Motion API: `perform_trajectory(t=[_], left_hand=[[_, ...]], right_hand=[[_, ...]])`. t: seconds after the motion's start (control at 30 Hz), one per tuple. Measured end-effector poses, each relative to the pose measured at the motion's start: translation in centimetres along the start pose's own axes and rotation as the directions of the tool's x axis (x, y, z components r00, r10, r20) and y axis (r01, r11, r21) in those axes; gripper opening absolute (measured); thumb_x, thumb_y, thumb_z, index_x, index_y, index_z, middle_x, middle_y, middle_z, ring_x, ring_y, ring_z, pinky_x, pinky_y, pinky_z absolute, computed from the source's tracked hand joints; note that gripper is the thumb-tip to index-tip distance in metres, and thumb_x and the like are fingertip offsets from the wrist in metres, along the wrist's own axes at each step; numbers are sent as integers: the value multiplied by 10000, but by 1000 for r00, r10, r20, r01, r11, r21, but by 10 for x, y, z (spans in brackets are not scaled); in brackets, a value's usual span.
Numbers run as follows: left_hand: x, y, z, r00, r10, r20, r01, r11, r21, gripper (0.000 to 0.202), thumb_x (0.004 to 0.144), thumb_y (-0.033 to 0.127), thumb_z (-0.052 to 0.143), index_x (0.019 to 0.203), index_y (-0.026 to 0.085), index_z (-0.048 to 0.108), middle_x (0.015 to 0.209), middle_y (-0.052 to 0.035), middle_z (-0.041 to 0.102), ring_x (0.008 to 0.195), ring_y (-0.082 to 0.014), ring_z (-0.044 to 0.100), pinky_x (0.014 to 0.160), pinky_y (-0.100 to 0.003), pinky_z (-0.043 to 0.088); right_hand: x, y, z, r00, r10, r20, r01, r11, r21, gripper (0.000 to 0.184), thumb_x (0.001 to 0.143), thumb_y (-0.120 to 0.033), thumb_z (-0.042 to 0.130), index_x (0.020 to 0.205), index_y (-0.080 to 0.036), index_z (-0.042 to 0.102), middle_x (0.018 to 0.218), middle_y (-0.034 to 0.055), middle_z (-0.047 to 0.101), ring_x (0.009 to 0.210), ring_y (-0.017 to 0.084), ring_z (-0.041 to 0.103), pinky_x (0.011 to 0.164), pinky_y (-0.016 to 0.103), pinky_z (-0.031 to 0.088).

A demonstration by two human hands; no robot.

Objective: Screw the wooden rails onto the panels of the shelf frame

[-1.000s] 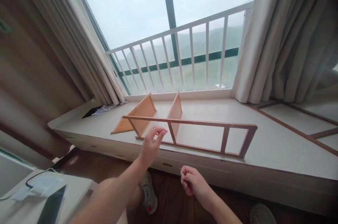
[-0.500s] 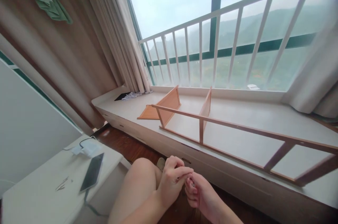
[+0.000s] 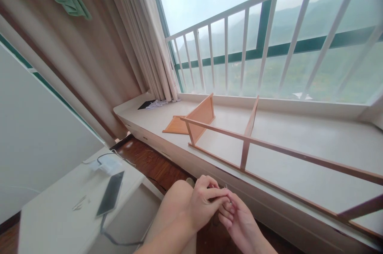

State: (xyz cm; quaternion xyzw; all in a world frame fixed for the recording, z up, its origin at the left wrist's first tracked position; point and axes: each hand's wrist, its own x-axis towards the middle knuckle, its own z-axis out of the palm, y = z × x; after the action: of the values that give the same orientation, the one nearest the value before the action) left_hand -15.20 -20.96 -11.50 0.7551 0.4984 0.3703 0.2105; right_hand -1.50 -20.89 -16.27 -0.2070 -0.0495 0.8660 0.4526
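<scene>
My left hand (image 3: 206,203) and my right hand (image 3: 241,220) meet above my knee, fingertips together. Both are closed in a pinch, and a tiny shiny metallic bit (image 3: 226,186) peeks out between them, too small to name. Ahead of them a wooden rack frame (image 3: 275,144) lies on its side on the white window ledge (image 3: 287,118). Beyond its left end rests a flat wooden panel (image 3: 174,125). On the white table (image 3: 44,222) to my left are several small slim metal pieces (image 3: 79,203), perhaps screws.
A phone (image 3: 110,193) with a cable (image 3: 104,232) lies near the table's edge. Behind it are a pale packet (image 3: 105,165) and another wire. White railings (image 3: 226,54) stand before the window, and beige curtains (image 3: 143,46) hang at the left. Dark wood floor (image 3: 143,158) shows between table and ledge.
The view has swung to the right, so the table, rack and hands sit differently in it. My hands stay together, and the metallic bit now shows above the fingertips.
</scene>
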Motion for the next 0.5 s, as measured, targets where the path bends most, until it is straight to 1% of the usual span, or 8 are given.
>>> perform_trajectory(t=[0.1,0.13,0.2,0.27,0.33,0.43,0.47,0.5], left_hand=[[7,-19,-18,996,16,90,-16,1000,-3,246,891,373,600,1097,327,727,959,-73,639,909,-192,597,822,-321,497],[12,-31,-28,998,-18,67,16,999,28,254,917,376,551,1076,292,730,939,-72,643,888,-188,605,815,-313,494],[30,-66,-52,983,-155,-93,168,973,159,354,963,389,424,903,224,731,859,-65,645,819,-183,609,762,-296,492],[57,-108,-82,902,-350,-250,424,827,369,424,974,402,337,837,206,687,876,-56,658,840,-184,620,769,-284,498],[89,-151,-113,843,-420,-337,535,728,429,402,958,370,332,850,178,668,938,-99,661,923,-231,618,845,-341,490],[137,-204,-151,777,-469,-420,630,596,498,346,910,333,388,1022,139,652,1215,-202,588,1172,-353,514,976,-498,407],[150,-219,-159,781,-469,-412,625,577,526,355,897,323,415,1114,142,629,1347,-201,512,1274,-370,428,1015,-520,368],[162,-231,-164,798,-467,-380,601,573,557,380,888,311,436,1204,172,596,1446,-159,438,1354,-352,340,1062,-510,325]], right_hand=[[2,-8,3,999,-48,-25,48,999,-8,318,779,-365,727,721,-189,468,553,-102,174,465,49,89,393,179,135],[3,-10,4,998,-60,-25,59,998,-9,300,780,-362,726,742,-191,483,551,-102,174,464,50,86,391,182,132],[3,-15,3,997,-71,-28,71,997,-8,284,780,-367,728,773,-197,501,546,-104,171,462,52,80,388,184,130],[6,-18,-3,997,-72,-35,72,997,-14,293,775,-389,734,783,-203,507,536,-107,165,456,52,73,384,184,127],[10,-18,-12,998,-63,-23,62,997,-34,321,765,-418,741,765,-209,497,523,-108,169,443,52,72,374,187,121],[19,-14,-30,999,-16,28,18,997,-74,375,756,-469,736,718,-219,459,497,-106,196,415,52,80,362,195,112],[23,-13,-36,999,4,46,0,996,-92,388,757,-483,730,708,-221,449,489,-105,205,406,51,82,364,197,110],[26,-11,-42,998,24,66,-16,993,-115,400,759,-498,723,698,-221,440,480,-105,211,398,50,87,371,198,110]])
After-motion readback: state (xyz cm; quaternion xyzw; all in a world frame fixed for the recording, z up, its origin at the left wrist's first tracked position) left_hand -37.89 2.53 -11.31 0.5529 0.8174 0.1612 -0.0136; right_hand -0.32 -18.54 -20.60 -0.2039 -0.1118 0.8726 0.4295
